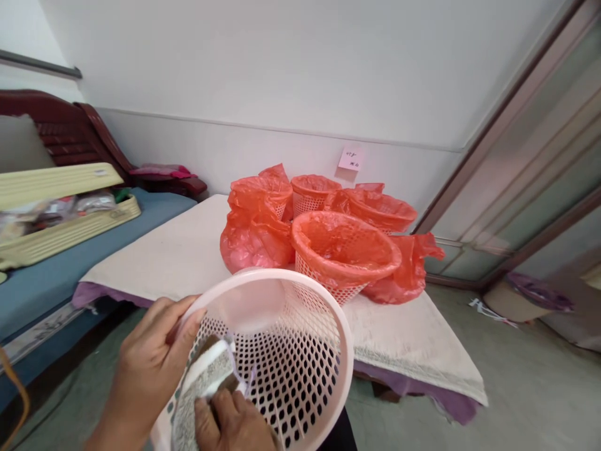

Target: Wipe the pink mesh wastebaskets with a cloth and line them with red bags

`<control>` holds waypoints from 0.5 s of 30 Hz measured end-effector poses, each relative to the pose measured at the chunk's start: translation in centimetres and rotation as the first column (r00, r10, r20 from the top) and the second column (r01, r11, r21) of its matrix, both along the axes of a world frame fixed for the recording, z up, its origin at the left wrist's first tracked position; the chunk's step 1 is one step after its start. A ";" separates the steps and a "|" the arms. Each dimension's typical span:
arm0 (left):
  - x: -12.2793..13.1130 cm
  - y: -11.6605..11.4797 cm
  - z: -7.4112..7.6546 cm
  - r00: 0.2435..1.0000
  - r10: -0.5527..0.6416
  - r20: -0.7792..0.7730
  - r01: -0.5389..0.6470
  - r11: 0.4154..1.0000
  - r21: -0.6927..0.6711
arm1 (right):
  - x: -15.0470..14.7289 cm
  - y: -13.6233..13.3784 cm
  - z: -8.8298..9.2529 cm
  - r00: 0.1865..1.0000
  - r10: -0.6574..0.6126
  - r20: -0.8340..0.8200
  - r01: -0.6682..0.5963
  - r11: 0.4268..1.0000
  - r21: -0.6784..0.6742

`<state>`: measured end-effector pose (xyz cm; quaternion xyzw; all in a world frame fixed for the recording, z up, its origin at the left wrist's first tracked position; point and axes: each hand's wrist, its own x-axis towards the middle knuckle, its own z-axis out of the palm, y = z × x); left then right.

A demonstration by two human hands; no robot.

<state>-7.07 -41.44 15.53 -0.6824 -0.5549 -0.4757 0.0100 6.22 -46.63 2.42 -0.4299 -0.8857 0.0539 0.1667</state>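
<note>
A pale pink plastic wastebasket (300,357) with mesh-like holes is tilted toward me, low in the head view. My left hand (148,366) is closed on its rim at the left, thumb on the inside and fingers outside. Just within the basket's left side, my right hand (237,423) grips a thick grey-and-white cloth (201,382), which lies against the inner wall. Part of the cloth is hidden by the fingers, and the bottom edge of the view cuts off the right hand.
Beyond it, a low table with a cream cover (183,241) bears several baskets lined with red plastic bags, such as a front one (347,244). A blue bed or bench (169,210) with an open yellow case (70,235) stands left. A bin (521,300) stands by the right-hand doors.
</note>
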 end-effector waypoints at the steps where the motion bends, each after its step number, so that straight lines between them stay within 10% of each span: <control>1: 0.0 0.2 0.2 1.000 0.001 0.009 -0.001 1.000 -0.004 | -0.7 0.1 -0.5 1.000 0.015 0.020 -0.017 0.996 0.083; 6: 0.0 -0.3 -0.9 0.993 0.072 0.089 -0.067 0.996 -0.054 | -1.6 0.8 0.3 0.996 0.073 -0.045 -0.061 0.972 0.226; 11: 0.9 -2.5 -4.6 0.892 0.193 0.408 -0.088 0.961 -0.262 | -0.6 1.3 4.0 0.920 -0.032 -0.390 0.030 0.999 -0.010; 15: 0.4 -3.1 -5.6 0.874 0.252 0.415 -0.150 0.953 -0.263 | 1.1 2.7 6.6 0.880 0.028 -0.473 -0.146 0.966 -0.214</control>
